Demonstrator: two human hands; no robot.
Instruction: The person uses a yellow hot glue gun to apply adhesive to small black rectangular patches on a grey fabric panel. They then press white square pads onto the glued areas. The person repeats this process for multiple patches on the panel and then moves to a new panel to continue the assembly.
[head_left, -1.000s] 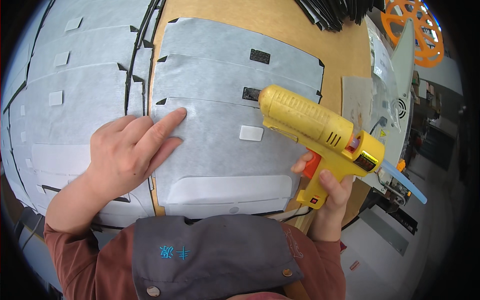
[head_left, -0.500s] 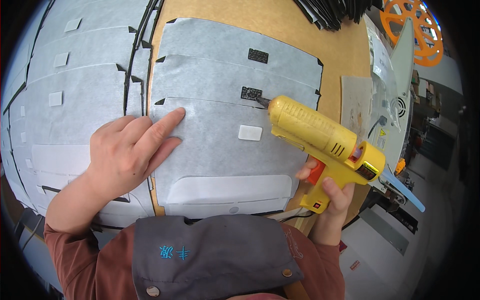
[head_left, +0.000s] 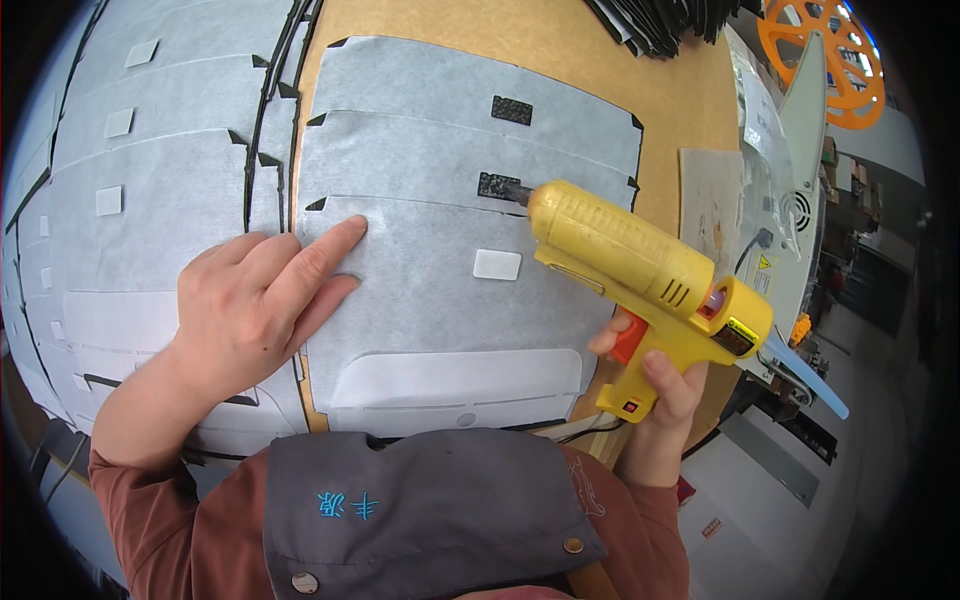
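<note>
A yellow hot glue gun (head_left: 625,250) with a red trigger is gripped in my right hand (head_left: 665,385), a finger on the trigger. Its dark nozzle points left, at the right part of a black rectangular patch (head_left: 498,186). This patch lies on a layered pale grey sheet piece (head_left: 420,240) with black corners. Farther up sits a second black patch (head_left: 512,110), and nearer me a white rectangular patch (head_left: 497,264). My left hand (head_left: 260,300) rests on the left edge of the piece, index finger stretched out and the others loosely curled, holding nothing.
More grey sheet pieces (head_left: 150,240) with small white squares cover the left side. A stack of black sheets (head_left: 660,25) lies at the far edge of the brown table (head_left: 690,90). At right stand a pale machine (head_left: 800,215) and an orange reel (head_left: 825,60).
The glue gun's body has tilted up slightly and its nozzle has shifted a little up over the black patch. My left hand has stayed in nearly the same place.
</note>
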